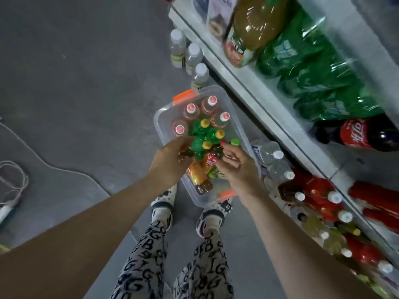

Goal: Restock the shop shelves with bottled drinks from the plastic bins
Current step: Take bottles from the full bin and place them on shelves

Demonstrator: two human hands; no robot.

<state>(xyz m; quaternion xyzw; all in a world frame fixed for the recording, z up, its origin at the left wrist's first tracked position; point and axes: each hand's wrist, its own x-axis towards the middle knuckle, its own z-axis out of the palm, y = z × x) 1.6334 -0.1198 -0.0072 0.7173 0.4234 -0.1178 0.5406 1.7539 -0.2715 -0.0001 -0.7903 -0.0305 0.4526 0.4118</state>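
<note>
Clear plastic bin [159, 124], rounded corners. Near edge: left hand [172, 157] fingers buried among glossy green bottles [196, 143]; right hand [240, 169] fingers curled; cannot tell either grip.

A pale cable [26, 180] lies coiled on the grey, seemingly concrete floor [86, 83] at left.

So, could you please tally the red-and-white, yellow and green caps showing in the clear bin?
Red-and-white caps: 4
Yellow caps: 3
Green cap: 1
Total: 8
</note>
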